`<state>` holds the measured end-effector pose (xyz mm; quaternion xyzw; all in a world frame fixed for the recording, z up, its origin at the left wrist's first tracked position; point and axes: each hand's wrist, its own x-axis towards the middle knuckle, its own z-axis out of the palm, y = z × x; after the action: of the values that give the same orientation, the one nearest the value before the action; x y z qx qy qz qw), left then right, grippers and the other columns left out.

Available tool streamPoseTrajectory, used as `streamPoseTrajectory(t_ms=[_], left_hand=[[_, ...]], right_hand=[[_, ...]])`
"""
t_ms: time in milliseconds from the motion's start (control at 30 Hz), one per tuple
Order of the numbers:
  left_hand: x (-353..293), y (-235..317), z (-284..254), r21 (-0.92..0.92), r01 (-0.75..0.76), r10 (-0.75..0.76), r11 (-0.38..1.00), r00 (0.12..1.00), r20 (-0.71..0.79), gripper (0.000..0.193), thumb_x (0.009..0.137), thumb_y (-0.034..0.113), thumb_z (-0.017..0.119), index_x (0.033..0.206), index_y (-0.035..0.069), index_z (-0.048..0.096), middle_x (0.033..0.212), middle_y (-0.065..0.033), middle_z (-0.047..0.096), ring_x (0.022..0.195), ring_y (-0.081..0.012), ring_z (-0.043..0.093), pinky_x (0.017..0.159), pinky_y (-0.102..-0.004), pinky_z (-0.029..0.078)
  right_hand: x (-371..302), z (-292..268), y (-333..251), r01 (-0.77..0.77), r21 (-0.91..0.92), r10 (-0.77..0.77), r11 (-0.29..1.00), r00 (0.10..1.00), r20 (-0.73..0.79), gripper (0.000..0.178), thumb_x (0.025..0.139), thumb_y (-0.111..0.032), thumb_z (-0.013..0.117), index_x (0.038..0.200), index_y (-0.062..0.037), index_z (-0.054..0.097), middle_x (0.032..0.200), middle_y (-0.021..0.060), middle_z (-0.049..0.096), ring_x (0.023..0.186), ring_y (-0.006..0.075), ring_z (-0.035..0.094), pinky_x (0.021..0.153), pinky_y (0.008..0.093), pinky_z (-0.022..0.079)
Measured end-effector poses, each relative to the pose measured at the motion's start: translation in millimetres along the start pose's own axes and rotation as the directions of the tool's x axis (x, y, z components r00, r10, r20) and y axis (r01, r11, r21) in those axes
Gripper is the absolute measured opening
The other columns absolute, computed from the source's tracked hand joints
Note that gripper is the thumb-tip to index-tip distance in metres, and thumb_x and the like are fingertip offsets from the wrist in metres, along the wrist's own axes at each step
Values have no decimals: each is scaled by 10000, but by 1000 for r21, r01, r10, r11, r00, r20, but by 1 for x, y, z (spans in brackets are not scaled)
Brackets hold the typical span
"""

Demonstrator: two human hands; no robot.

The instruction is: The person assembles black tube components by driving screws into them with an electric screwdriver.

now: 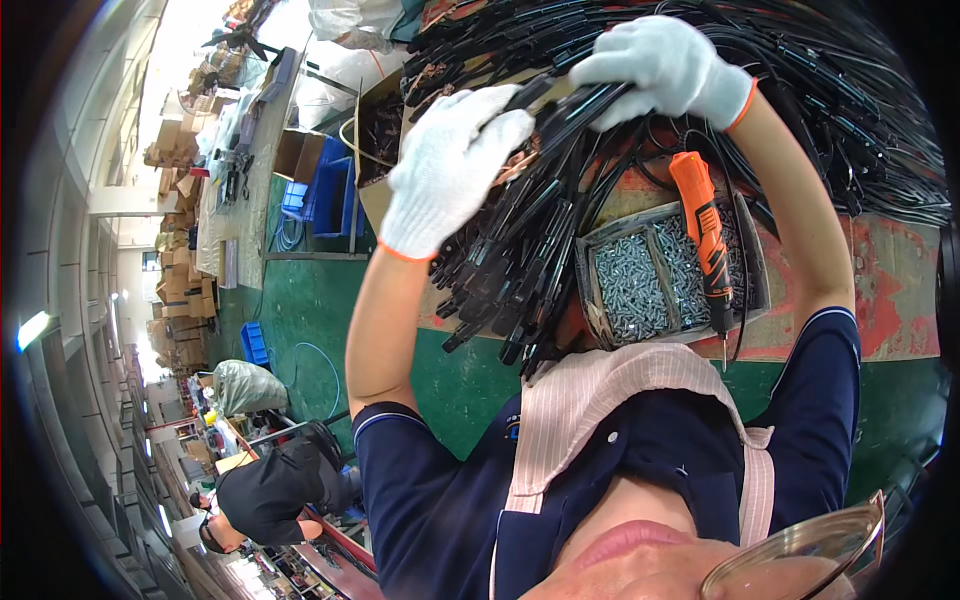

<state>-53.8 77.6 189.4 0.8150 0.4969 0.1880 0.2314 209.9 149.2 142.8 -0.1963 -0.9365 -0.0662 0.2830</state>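
Both hands wear white knitted gloves with orange cuffs and are over a large heap of black cables (pixel 520 240) with thick black ends. My left hand (pixel 455 165) is at the heap's left side, its fingers curled round a black cable whose end shows past the fingertips. Higher and to the right, my right hand (pixel 665 75) is closed around black cables, thumb below and fingers on top. Coppery bare wire (pixel 518 165) shows just beside the left thumb. What lies inside each palm is hidden.
A divided tray (pixel 592 290) of small silver screws stands nearer me, with an orange electric screwdriver (pixel 705 225) lying over it. More black cables (pixel 800 100) cover the table's far right. Blue bins (pixel 335 190) are at left; a person in black (pixel 280 485) works farther off.
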Motion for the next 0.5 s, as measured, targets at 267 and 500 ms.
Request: streamPoseTrajectory(t_ms=[267, 500], left_hand=[[-35, 14, 46, -766, 469, -214, 440, 883, 418, 819, 921, 739, 221, 1251, 37, 484, 712, -84, 621, 469, -142, 562, 421, -261, 463], [-44, 38, 104, -828, 503, -163, 247, 864, 476, 896, 856, 807, 283, 1214, 18, 511, 723, -80, 628, 481, -139, 579, 409, -250, 467]], right_hand=[[32, 12, -42, 76, -310, -277, 948, 680, -679, 340, 845, -449, 658, 983, -143, 608, 811, 5, 591, 724, 164, 589, 685, 334, 498], [-43, 41, -103, 147, 839, 824, -524, 334, 457, 451, 973, -339, 581, 1250, 12, 523, 1082, 93, 647, 931, 217, 635, 848, 356, 527]])
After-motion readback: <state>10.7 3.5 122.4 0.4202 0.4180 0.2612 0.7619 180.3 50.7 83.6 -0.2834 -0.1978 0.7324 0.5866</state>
